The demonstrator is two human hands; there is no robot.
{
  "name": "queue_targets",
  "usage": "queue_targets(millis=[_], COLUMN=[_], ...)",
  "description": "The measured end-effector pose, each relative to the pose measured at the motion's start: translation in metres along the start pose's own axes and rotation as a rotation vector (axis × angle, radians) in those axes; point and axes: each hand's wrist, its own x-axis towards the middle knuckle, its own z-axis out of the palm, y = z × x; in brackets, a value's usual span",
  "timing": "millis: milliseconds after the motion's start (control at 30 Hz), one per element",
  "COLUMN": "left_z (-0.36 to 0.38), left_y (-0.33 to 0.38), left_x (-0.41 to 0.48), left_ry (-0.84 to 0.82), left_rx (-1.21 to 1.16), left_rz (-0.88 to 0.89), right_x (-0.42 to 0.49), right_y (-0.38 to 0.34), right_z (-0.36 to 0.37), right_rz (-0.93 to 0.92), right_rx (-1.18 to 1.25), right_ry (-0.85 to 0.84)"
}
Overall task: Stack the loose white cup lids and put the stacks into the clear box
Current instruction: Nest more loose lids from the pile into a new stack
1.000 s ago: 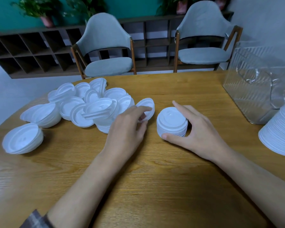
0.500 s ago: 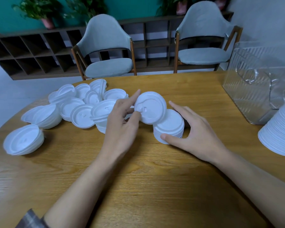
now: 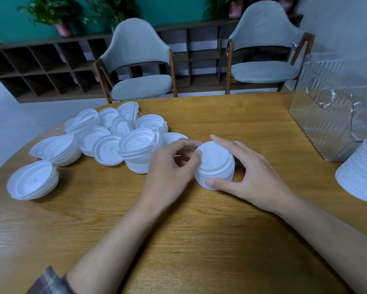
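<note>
Well, left of the stack (image 3: 218, 172) the loose lids (image 3: 114, 141) lie tipped every way on the table (image 3: 178, 240). My left hand (image 3: 172, 166), just left of the stack, has its fingers (image 3: 178, 145) curled, thumb and forefinger pinching the top lid (image 3: 214, 153) at its rim. The stack stands upright, tops up, axis vertical, leaning slightly. My right hand (image 3: 256, 177) cups it from the right, thumb low in front, forefinger over the far side. I judge these lids light, thin, slippery and easily buckled, so I'd grip low around the sides. The box (image 3: 331, 115) sits well right of the stack.
</note>
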Motion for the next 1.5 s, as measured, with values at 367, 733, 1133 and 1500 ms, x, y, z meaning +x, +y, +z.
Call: queue_targets(millis=[367, 733, 1133, 1500], left_z=[0.000, -0.008, -0.012, -0.015], left_y=[0.002, -0.006, -0.018, -0.017], left_x=[-0.004, 0.001, 0.013, 0.011], left_ry=[-0.040, -0.028, -0.055, 0.126], left_rx=[0.061, 0.329, 0.834, 0.412], left_rz=[0.024, 0.256, 0.187, 0.169], right_x=[0.000, 0.001, 0.000, 0.000], right_y=[0.002, 0.002, 0.002, 0.000], right_z=[0.000, 0.001, 0.001, -0.001], right_rz=[0.001, -0.006, 0.042, 0.044], right_rx=[0.019, -0.019, -0.030, -0.036], right_ry=[0.004, 0.000, 0.030, 0.026])
